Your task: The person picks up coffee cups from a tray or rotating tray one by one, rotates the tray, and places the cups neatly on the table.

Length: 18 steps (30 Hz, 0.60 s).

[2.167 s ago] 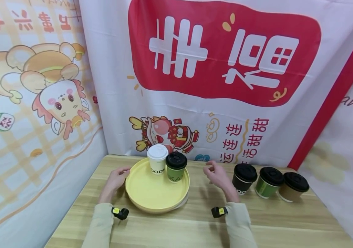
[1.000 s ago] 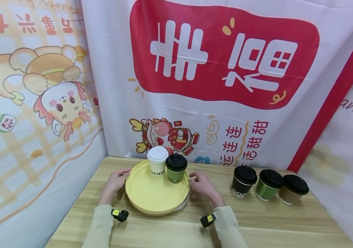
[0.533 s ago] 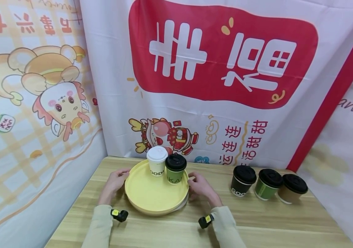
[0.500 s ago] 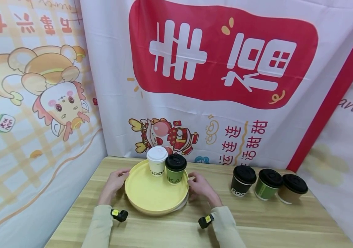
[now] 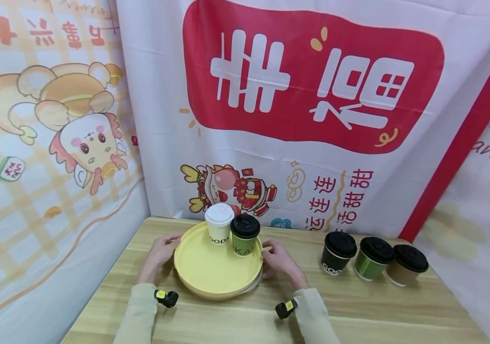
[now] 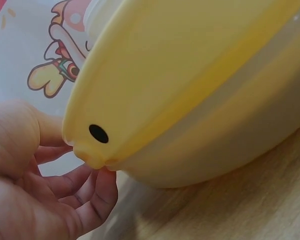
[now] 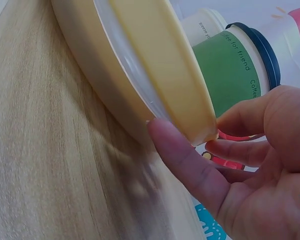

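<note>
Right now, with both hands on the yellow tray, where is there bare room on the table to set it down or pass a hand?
Bare wood runs along the near edge of the table, and between the right hand and the black cup. The yellow tray is free in front of the white cup and green cup. The back right is crowded.

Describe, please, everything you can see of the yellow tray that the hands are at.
The yellow tray is round, with a raised rim and a smooth plastic look. It sits nested on a paler tray on the wooden table. A small dark hole marks its outer rim in the left wrist view. A white cup and a green cup stand upright at its far edge. The left hand and right hand touch opposite sides of its rim.
</note>
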Tool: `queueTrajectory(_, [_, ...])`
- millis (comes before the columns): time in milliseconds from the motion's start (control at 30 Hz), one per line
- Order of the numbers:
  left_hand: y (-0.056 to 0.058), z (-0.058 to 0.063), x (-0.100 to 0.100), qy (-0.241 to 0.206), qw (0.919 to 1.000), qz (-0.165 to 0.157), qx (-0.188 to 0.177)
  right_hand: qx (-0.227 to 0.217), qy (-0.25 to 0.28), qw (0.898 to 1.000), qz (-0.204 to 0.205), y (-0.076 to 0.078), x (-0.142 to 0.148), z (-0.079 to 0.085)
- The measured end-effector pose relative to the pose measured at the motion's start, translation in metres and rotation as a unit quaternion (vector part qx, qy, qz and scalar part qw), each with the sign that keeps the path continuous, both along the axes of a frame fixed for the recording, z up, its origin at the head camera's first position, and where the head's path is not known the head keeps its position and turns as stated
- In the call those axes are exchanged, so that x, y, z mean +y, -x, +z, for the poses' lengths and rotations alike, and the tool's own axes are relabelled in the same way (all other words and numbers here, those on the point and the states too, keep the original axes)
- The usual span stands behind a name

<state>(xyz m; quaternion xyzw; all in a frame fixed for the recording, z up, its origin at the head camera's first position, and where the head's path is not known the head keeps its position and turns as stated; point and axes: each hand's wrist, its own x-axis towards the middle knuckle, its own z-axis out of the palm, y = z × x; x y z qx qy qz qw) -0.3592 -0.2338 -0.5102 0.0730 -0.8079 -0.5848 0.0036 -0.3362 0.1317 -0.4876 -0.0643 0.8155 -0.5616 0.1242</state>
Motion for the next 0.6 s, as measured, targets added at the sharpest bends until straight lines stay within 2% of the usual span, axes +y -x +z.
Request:
queueTrajectory(200, [-0.005, 0.0, -0.002, 0.015, 0.9998, -0.012, -0.004, -0.007, 0.003, 1.0, 0.01, 0.001, 0.0, -0.005])
queueTrajectory(300, [-0.003, 0.002, -0.004, 0.029, 0.9992, -0.025, -0.005, -0.008, 0.009, 1.0, 0.007, 0.003, 0.0, -0.007])
queueTrajectory(500, [-0.006, 0.02, -0.002, 0.061, 0.9964, -0.057, -0.013, -0.001, 0.013, 1.0, 0.003, 0.001, 0.003, -0.002])
queueTrajectory(600, [-0.011, 0.029, 0.001, 0.097, 0.9927, -0.071, 0.014, 0.003, 0.017, 1.0, 0.005, -0.001, 0.003, -0.001])
